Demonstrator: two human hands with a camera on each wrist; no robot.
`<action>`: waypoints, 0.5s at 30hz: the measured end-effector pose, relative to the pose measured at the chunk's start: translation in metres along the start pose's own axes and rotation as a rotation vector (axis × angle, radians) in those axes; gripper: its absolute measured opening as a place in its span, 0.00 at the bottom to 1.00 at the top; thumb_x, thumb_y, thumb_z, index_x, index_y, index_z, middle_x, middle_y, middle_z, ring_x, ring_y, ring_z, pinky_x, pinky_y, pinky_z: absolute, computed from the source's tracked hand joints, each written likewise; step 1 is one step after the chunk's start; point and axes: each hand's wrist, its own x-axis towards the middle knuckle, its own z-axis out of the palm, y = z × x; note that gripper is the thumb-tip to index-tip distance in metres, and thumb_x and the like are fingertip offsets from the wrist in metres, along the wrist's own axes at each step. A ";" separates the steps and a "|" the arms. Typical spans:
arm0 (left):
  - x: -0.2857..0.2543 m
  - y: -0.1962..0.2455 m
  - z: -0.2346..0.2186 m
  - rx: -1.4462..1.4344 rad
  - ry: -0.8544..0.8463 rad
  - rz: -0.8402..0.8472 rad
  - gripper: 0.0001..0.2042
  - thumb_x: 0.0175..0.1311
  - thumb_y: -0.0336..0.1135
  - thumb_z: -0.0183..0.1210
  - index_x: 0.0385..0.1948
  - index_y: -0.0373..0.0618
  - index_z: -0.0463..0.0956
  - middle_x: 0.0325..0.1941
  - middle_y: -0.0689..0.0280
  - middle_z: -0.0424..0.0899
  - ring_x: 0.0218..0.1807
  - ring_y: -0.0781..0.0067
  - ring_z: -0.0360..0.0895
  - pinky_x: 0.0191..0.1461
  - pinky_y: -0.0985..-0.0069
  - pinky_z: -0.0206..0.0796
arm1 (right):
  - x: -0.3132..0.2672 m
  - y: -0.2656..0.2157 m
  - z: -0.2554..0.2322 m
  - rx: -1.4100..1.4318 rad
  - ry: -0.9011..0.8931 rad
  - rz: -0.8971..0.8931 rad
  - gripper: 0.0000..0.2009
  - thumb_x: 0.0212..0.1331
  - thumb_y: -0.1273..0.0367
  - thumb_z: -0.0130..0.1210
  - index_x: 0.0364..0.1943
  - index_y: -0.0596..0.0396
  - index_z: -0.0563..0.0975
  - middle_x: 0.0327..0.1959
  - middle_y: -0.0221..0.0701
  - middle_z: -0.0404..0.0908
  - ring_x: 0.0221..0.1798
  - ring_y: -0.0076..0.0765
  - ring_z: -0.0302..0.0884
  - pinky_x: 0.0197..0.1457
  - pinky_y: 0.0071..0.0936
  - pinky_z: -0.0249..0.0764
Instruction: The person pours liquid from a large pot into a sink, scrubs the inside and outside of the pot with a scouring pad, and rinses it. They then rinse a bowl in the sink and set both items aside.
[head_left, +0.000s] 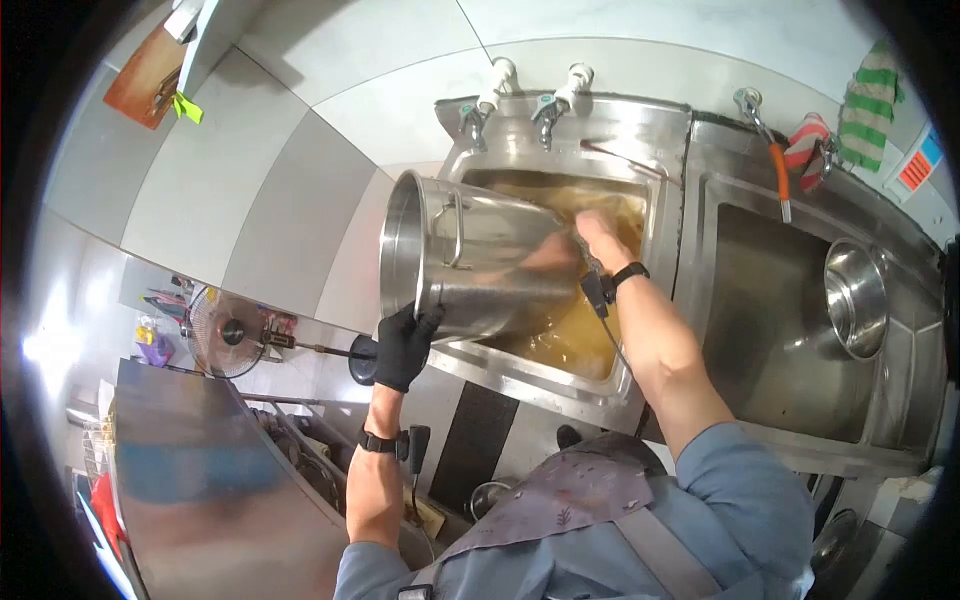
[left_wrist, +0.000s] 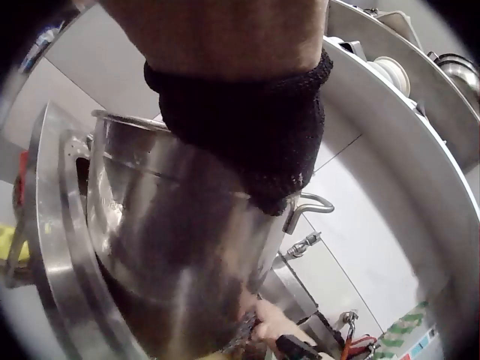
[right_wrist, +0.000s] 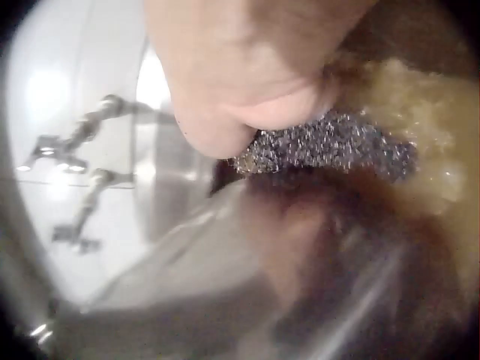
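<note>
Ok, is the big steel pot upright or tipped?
Tipped: in the head view, the pot slants, its open mouth turned sideways, its other end over the sink.

The large pot (head_left: 500, 250), mid-frame in the head view, was smooth metal, polished enough to reflect. The sink (head_left: 640, 120) around it was duller metal; the bowl (head_left: 857, 300) at far right was glossy metal. The scouring pad (right_wrist: 337, 146), centre of the right-wrist view, looked rough and wiry, probably metal, though blurred. The black glove (head_left: 403, 347) was matt knitted cloth, the striped towel (head_left: 868, 110) at upper right also cloth.
</note>
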 end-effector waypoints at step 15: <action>-0.015 -0.001 0.021 -0.090 0.012 0.137 0.14 0.71 0.40 0.64 0.43 0.36 0.85 0.33 0.50 0.88 0.34 0.56 0.87 0.40 0.64 0.74 | -0.088 -0.099 0.015 0.052 0.211 -0.463 0.12 0.65 0.64 0.58 0.45 0.55 0.83 0.43 0.48 0.84 0.52 0.56 0.81 0.56 0.47 0.78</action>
